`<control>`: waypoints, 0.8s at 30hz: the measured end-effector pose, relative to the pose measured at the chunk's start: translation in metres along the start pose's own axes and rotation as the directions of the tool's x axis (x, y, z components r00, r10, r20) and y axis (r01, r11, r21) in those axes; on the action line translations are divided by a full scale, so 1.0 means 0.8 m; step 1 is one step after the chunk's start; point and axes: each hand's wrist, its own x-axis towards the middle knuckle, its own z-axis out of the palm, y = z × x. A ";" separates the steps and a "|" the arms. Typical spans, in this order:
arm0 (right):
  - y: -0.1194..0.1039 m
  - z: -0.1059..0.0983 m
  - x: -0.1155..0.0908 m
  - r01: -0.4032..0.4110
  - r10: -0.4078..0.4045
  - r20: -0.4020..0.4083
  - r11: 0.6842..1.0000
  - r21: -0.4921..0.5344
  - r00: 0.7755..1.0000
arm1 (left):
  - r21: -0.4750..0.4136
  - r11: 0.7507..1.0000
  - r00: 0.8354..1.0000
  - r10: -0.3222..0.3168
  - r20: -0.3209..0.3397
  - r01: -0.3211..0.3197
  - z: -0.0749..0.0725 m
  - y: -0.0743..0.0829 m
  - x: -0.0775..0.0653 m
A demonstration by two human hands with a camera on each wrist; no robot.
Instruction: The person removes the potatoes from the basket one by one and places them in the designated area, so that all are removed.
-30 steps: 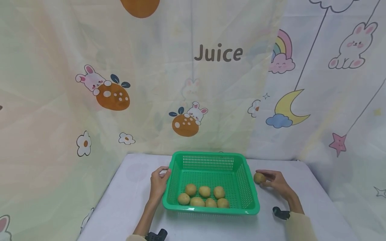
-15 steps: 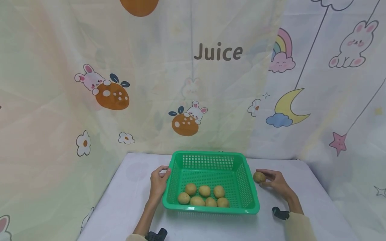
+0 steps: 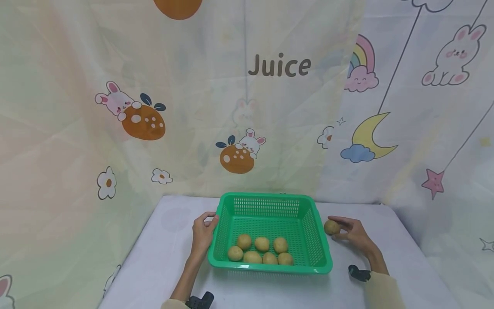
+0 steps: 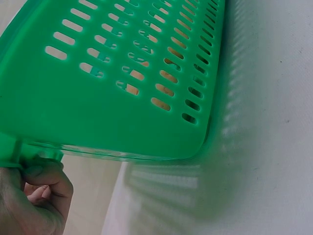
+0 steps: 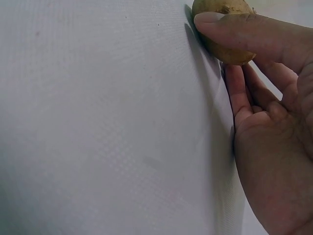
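A green plastic basket (image 3: 270,269) with slotted walls stands on the table, several potatoes (image 3: 262,244) lying in its near half. My left hand (image 3: 203,234) grips the basket's left rim; in the left wrist view the thumb and curled fingers (image 4: 54,183) are at the rim's underside, beside the slotted wall (image 4: 98,117). To the right of the basket, my right hand (image 3: 355,234) holds a single potato (image 3: 331,227) between thumb and fingers. The right wrist view has this potato (image 5: 230,51) low at the white cloth, the thumb (image 5: 254,36) lying across it.
A white cloth covers the table (image 3: 173,219). Behind it hangs a printed curtain (image 3: 285,120) with rabbits, a moon and the word Juice. Dark devices are strapped to both wrists, such as the right wrist device (image 3: 359,273).
The head view has shifted very slightly. Both hands, the basket and the potatoes keep their places.
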 end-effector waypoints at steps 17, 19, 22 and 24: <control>-0.011 0.006 -0.004 -0.085 0.085 -0.008 0.996 0.002 0.996 | 0.006 1.000 1.000 0.004 -0.006 -0.004 0.001 0.000 0.000; -0.010 0.005 -0.004 -0.082 0.082 -0.006 0.997 0.003 0.997 | 0.007 1.000 1.000 0.002 -0.005 -0.002 0.001 0.000 0.001; -0.007 0.003 -0.004 -0.067 0.067 -0.007 0.998 0.009 0.998 | 0.007 1.000 1.000 0.005 -0.003 -0.005 0.000 0.000 0.002; -0.004 0.002 -0.003 -0.061 0.061 -0.009 0.998 0.012 0.998 | 0.005 1.000 1.000 0.006 -0.002 -0.006 0.000 0.000 0.002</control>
